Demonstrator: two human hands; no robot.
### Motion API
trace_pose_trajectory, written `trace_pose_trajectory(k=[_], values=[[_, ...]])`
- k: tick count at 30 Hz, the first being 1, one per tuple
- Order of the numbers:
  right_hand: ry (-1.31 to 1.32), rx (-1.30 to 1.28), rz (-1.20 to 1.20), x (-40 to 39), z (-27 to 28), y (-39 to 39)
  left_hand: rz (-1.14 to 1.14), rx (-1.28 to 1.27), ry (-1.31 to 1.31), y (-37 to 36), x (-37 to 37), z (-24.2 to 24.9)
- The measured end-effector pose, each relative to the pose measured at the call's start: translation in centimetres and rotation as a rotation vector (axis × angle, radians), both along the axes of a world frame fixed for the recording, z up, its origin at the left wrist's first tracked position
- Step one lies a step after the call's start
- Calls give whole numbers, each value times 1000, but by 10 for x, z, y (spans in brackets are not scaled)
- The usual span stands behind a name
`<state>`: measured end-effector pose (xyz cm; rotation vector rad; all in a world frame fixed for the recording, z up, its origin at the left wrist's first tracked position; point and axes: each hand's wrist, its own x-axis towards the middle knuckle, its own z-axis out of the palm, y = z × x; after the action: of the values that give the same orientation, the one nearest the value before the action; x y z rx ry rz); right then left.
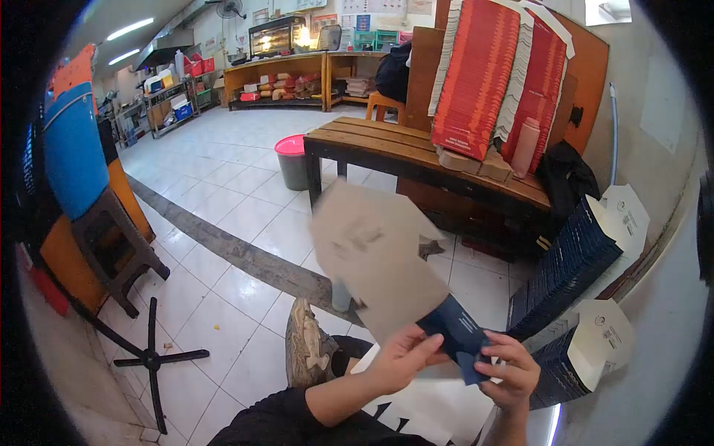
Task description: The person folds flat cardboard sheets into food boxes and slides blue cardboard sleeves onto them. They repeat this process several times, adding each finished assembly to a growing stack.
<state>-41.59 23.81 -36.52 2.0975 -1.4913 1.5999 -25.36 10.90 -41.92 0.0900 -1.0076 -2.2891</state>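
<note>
A cardboard food box blank (379, 260) is held up in front of me, its pale brown face blurred and its lower end dark blue with small white print. My left hand (409, 357) pinches the near edge of the blue panel between thumb and fingers. On the other side, my right hand (512, 369) grips the blue end, fingers curled round it. Beneath the hands, a white sheet with black marks (439, 409) lies across my lap. To the right stand a tall stack of nested dark blue boxes (565, 264) and a shorter stack (558, 368).
A wooden bench (379, 137) carries stacks of red boxes (476, 74) and a pink bottle (525, 147). Beside it stands a grey bucket with a pink lid (291, 160). On the left are a stool (111, 238) and a black metal stand base (152, 360).
</note>
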Motion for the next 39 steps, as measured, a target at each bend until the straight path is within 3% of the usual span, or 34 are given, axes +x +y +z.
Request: trace_pose_trajectory(k=[1,4,7,9,10,11,12,13,15,16,17,19,23,24,25,28,31,32,33,35,36,38,39], values=[[4,-3,4,2,-7,-1,-73,44,2,3,-5,-4],[182,-66,-404,20,-28,-4,-78,2,-15,23,-22,-10],[127,-72,-412,28,-36,-6,-90,-23,-26,28,-27,-13],[140,-40,-304,25,-32,-2,-24,-238,-20,27,-26,-2],[-278,-77,-242,26,-40,0,-25,-240,-21,22,-24,-4],[-695,-113,-169,27,-48,1,-159,-389,-185,13,-21,-8],[-653,-157,-132,11,-57,6,-292,-536,-350,7,-17,-9],[-657,-160,-128,-2,-54,10,-290,-539,-355,2,-14,-4],[161,66,-391,-19,-40,13,-335,-1132,-582,-4,-7,8],[-45,105,-357,-17,-35,10,-230,-1114,-616,0,-3,15],[-40,104,-343,-18,-37,6,-215,-1110,-619,1,-3,13],[-342,53,-228,-22,-51,-2,-6,-1083,-530,6,-5,12],[-61,321,-197,-12,-50,1,-58,-907,-691,6,-4,24],[-312,267,-200,-9,-60,-2,-58,-987,-697,5,-6,19],[-313,268,-200,-8,-59,-3,-59,-1069,-703,4,-8,15],[-187,87,-545,1,-47,-5,112,-1127,-625,9,-12,3],[-75,29,-567,6,-59,-7,87,-1114,-629,14,-12,4],[-53,211,-359,1,-59,-4,89,-1112,-629,14,-12,0],[-53,213,-357,-1,-57,-1,87,-1101,-614,12,-12,-7],[-73,398,-131,0,-40,2,87,-1087,-601,10,-8,-3],[-262,258,-61,-7,-49,4,7,-1125,-588,7,-5,2],[-465,70,-201,-11,-62,5,-67,-1160,-577,4,-3,4],[-513,42,-323,-12,-66,5,48,-1269,-414,1,-3,-1]])
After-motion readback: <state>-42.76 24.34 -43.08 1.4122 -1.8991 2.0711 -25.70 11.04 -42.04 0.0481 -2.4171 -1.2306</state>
